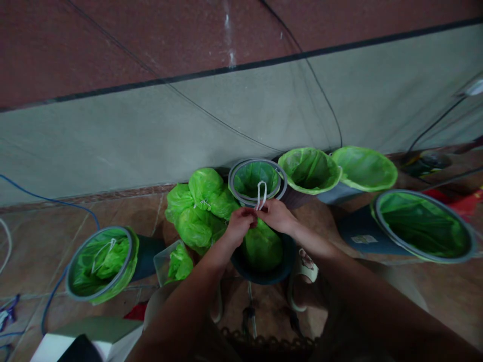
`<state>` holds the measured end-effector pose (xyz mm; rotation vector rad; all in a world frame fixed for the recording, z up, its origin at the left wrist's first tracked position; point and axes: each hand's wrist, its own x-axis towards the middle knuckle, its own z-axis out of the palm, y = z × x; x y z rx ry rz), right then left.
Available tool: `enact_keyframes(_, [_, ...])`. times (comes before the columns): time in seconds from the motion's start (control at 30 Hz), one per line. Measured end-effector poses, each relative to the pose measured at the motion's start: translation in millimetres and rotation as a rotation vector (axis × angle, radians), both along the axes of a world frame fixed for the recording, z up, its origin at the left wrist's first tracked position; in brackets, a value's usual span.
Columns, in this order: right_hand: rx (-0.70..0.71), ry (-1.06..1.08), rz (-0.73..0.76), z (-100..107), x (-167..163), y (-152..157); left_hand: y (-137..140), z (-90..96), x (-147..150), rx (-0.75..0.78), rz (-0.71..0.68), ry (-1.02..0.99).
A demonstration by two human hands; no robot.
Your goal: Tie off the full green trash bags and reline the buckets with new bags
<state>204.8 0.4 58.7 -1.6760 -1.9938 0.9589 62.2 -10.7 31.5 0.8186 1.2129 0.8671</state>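
Bare forearms (202,281) lead to the left hand (240,224) and right hand (277,216), both pinching the white drawstring (264,189) of a green garbage bag (262,249), which sits just below them in a dark blue trash bin (263,277) and whose thin plastic could tear if the pull is uneven.

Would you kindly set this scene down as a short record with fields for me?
right hand: fingers pinching the base of a white drawstring loop
left hand: fingers beside the right hand's; exact grip unclear
below the hands: green bin bag inside a dark bin
beyond the hands: grey-rimmed bin, green-lined
left of the hands: tied green bags, piled
wall: red-brown above, pale grey below
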Motion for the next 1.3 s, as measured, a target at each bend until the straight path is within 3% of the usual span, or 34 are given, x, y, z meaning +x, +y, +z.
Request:
enact_keyframes(0.23, [0.004,0.150,0.022,-1,-1,-2,-1,-4.2,3,0.127,-0.125,0.149])
enact_keyframes(0.43, [0.036,0.287,-0.006,-8,-2,1,-3,-6.5,6,0.144,-0.177,0.206])
enact_keyframes(0.6, [0.000,0.223,-0.035,-3,-5,-1,-2,-5.6,5,0.119,-0.204,0.186])
enact_keyframes(0.77, [0.066,0.019,-0.011,2,-3,-3,-1,-9.5,4,0.165,-0.274,0.203])
enact_keyframes(0.93, [-0.043,-0.113,0.154,0,1,0,-1,-18.1,1,0.267,-0.355,0.279])
enact_keyframes(1.07, [-0.073,-0.191,0.219,2,3,2,-1,-14.5,0,0.272,-0.298,0.284])
enact_keyframes(1.3, [-0.075,-0.244,0.189,0,4,3,-3,-6.6,3,0.099,-0.019,0.191])
